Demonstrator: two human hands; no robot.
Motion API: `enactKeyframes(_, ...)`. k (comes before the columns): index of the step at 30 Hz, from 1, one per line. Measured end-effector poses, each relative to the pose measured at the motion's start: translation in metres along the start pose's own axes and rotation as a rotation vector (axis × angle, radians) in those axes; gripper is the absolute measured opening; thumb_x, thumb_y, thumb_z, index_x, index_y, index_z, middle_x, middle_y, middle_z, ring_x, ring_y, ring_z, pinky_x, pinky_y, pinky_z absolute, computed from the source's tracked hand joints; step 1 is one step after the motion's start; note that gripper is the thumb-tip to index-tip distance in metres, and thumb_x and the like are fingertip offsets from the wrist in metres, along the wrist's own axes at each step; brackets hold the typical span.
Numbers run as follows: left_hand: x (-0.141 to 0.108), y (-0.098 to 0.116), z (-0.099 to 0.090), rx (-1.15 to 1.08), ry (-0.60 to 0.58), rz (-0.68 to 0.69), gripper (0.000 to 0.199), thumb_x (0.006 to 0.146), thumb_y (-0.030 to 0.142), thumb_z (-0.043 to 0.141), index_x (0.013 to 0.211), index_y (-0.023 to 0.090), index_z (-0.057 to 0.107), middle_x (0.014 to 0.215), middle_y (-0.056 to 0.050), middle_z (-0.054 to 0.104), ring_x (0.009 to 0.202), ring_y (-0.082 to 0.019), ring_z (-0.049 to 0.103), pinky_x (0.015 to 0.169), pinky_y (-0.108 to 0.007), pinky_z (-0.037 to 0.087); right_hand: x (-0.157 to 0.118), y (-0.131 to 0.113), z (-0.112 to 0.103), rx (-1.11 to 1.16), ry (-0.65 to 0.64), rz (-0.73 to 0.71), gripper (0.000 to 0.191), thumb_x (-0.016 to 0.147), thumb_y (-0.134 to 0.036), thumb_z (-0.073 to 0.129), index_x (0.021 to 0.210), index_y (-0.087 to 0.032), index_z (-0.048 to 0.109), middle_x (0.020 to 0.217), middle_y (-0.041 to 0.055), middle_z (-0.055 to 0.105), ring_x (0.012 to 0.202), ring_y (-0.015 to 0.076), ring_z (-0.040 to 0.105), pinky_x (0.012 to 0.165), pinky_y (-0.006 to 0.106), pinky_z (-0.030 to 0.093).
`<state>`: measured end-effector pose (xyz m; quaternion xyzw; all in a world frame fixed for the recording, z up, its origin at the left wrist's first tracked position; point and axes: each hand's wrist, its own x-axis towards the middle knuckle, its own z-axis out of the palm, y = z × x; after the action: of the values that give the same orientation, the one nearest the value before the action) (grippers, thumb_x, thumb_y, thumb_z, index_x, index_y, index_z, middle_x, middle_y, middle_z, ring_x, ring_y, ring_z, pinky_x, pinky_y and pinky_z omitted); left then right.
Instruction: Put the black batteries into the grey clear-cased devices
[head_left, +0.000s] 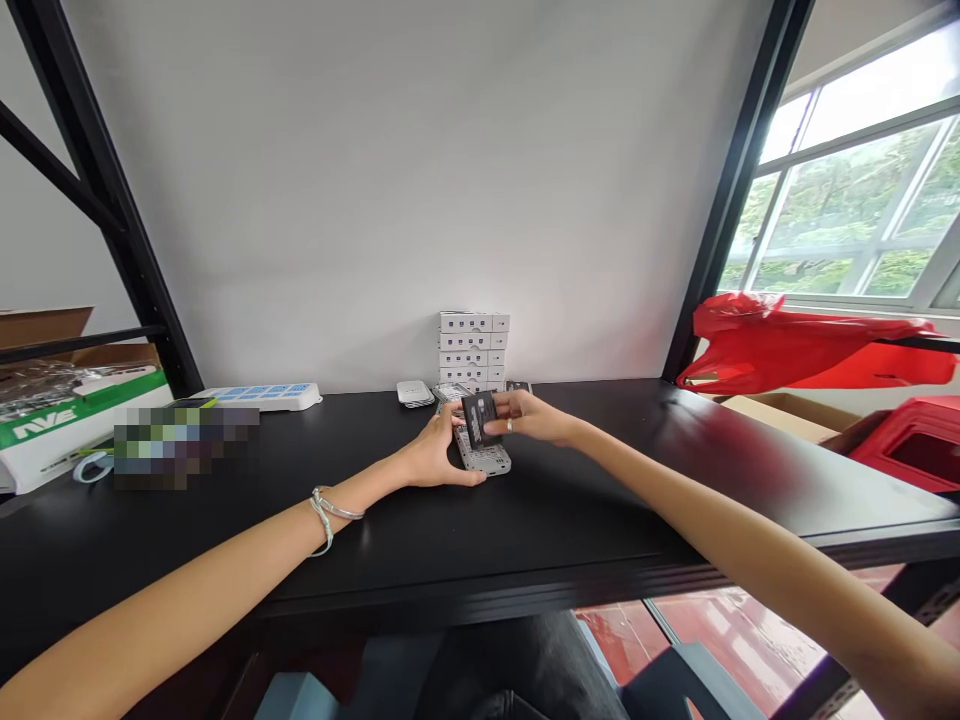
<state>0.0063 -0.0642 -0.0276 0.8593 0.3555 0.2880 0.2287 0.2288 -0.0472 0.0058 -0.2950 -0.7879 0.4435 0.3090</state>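
Bare forearms (225, 590) reach in from the near edge of the black counter (480, 545) toward its far edge, meeting near the middle. Left hand (431, 452) is clamped on a grey plastic unit (484, 460) lying on the counter, its fingers around the unit's side, while right hand (529, 415) pinches a black card (480, 418) between thumb and fingers, just above that unit. Stacked white boxes (471, 348) stand along the far edge behind the hands, a white power strip (259, 397) lies farther left, and a red bag (795, 345) hangs beyond the right end.
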Motion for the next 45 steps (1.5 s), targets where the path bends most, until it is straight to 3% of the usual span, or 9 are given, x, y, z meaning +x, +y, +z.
enactKeyframes(4, 0.0, 0.0, -0.001, 0.02, -0.029, 0.039, 0.093, 0.059, 0.047, 0.077, 0.131, 0.022, 0.023, 0.135, -0.016, 0.035, 0.127, -0.032, 0.039, 0.106, -0.051, 0.034, 0.013, 0.003, -0.023, 0.07, 0.387, -0.038, 0.033, 0.074, -0.045, 0.07, 0.086, -0.016, 0.06, 0.072, -0.0005, 0.059, 0.058, 0.0099, 0.054, 0.049, 0.023, 0.039)
enactKeyframes(8, -0.002, 0.003, -0.002, 0.092, -0.062, 0.071, 0.088, 0.064, 0.049, 0.073, 0.132, 0.022, 0.023, 0.137, -0.016, 0.034, 0.129, -0.033, 0.037, 0.107, -0.052, 0.032, 0.03, 0.015, -0.046, -0.032, 0.513, 0.207, 0.025, 0.076, -0.037, 0.069, 0.075, -0.014, 0.06, 0.057, -0.002, 0.051, 0.045, 0.0063, 0.042, 0.041, 0.022, 0.032)
enactKeyframes(14, -0.005, 0.009, -0.001, 0.24, -0.113, 0.066, 0.077, 0.073, 0.051, 0.063, 0.135, 0.024, 0.027, 0.136, -0.014, 0.038, 0.127, -0.035, 0.035, 0.106, -0.055, 0.029, 0.044, 0.04, -0.045, -0.228, 0.555, 0.323, 0.017, 0.074, -0.027, 0.069, 0.085, -0.014, 0.065, 0.051, -0.0032, 0.05, 0.046, 0.0097, 0.048, 0.046, 0.023, 0.041)
enactKeyframes(24, -0.007, 0.015, -0.005, 0.302, -0.224, -0.017, 0.058, 0.079, 0.061, 0.053, 0.132, 0.039, 0.041, 0.143, -0.006, 0.028, 0.135, -0.038, 0.023, 0.108, -0.058, 0.024, 0.036, 0.041, -0.032, -0.667, 0.491, 0.314, 0.028, 0.079, -0.037, 0.06, 0.096, -0.017, 0.07, 0.085, 0.0071, 0.068, 0.085, 0.0252, 0.061, 0.076, 0.034, 0.045)
enactKeyframes(28, -0.006, 0.016, 0.001, 0.261, -0.155, -0.045, 0.075, 0.07, 0.071, 0.057, 0.133, 0.034, 0.039, 0.137, -0.008, 0.035, 0.132, -0.036, 0.03, 0.108, -0.055, 0.027, 0.036, 0.041, -0.021, -0.852, 0.441, 0.284, 0.047, 0.074, -0.053, 0.063, 0.102, -0.015, 0.066, 0.102, 0.0124, 0.064, 0.1, 0.0309, 0.057, 0.079, 0.036, 0.046)
enactKeyframes(31, -0.006, 0.019, 0.003, 0.233, -0.067, -0.044, 0.078, 0.065, 0.066, 0.065, 0.128, 0.026, 0.041, 0.127, -0.01, 0.044, 0.123, -0.033, 0.04, 0.105, -0.05, 0.035, 0.035, 0.04, -0.013, -0.958, 0.425, 0.278, 0.043, 0.078, -0.049, 0.06, 0.105, -0.015, 0.063, 0.114, 0.0142, 0.06, 0.109, 0.0313, 0.053, 0.083, 0.036, 0.045)
enactKeyframes(37, 0.007, 0.025, -0.024, 0.277, 0.237, 0.199, 0.065, 0.062, 0.053, 0.072, 0.113, 0.025, 0.044, 0.118, -0.007, 0.048, 0.114, -0.028, 0.046, 0.097, -0.042, 0.041, 0.032, 0.038, -0.024, -0.948, 0.473, 0.269, 0.051, 0.089, -0.052, 0.041, 0.123, -0.014, 0.051, 0.12, 0.0161, 0.056, 0.111, 0.0296, 0.052, 0.09, 0.037, 0.042)
enactKeyframes(41, 0.042, 0.011, -0.04, 0.26, 0.325, 0.034, 0.061, 0.067, 0.056, 0.067, 0.113, 0.023, 0.044, 0.119, -0.009, 0.049, 0.118, -0.029, 0.043, 0.096, -0.042, 0.041, 0.025, 0.044, -0.048, -0.965, 0.475, 0.295, 0.049, 0.091, -0.045, 0.042, 0.126, -0.012, 0.05, 0.126, 0.018, 0.052, 0.12, 0.031, 0.045, 0.099, 0.039, 0.036)
enactKeyframes(45, 0.068, -0.015, -0.04, 0.214, 0.2, -0.151, 0.065, 0.068, 0.061, 0.064, 0.118, 0.023, 0.045, 0.125, -0.01, 0.048, 0.122, -0.03, 0.043, 0.098, -0.043, 0.04, 0.014, 0.058, -0.064, -0.964, 0.357, 0.331, 0.055, 0.089, -0.055, 0.041, 0.135, -0.026, 0.046, 0.137, 0.012, 0.046, 0.131, 0.0337, 0.033, 0.105, 0.051, 0.025)
